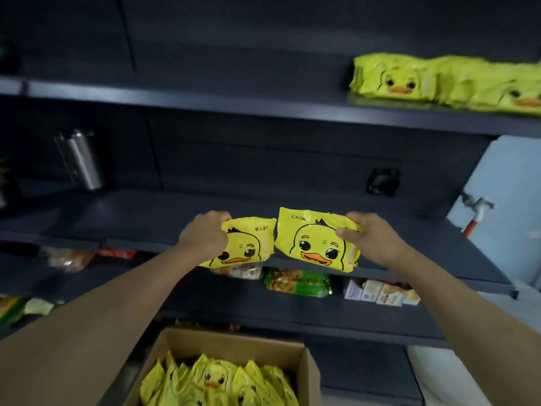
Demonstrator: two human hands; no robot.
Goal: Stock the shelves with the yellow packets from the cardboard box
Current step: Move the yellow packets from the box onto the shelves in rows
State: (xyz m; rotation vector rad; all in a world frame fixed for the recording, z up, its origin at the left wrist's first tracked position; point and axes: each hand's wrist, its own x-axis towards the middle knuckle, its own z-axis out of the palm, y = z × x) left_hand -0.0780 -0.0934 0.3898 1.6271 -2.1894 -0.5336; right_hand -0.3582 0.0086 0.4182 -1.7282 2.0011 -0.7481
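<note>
Several dark shelves (263,112) are filling most of the view, and the person is standing before them with both arms stretched toward the middle shelf (146,218). On the top shelf, at the right, a row of stocked packets (439,80) is already lying flat, while below, at the person's feet, the cardboard box (310,373) is sitting open and looking well filled with more yellow packets (216,379). Judging by this, the carry-and-place step is under way, with much of the task remaining. Both packets are hanging over the front edge of the middle shelf, side by side and nearly touching. The left hand (205,234) is gripping the left packet (243,244) by its upper left corner, fingers curled round the wrapper's edge so that the packet is drooping below the fist. The right hand (369,232) is pinching the right packet (316,241) at its upper right edge, thumb on the printed front and the other fingers hidden behind it. The next move is probably calling for pushing both packets forward onto the bare shelf board and letting go there, keeping them flat and faces up like the row above.
</note>
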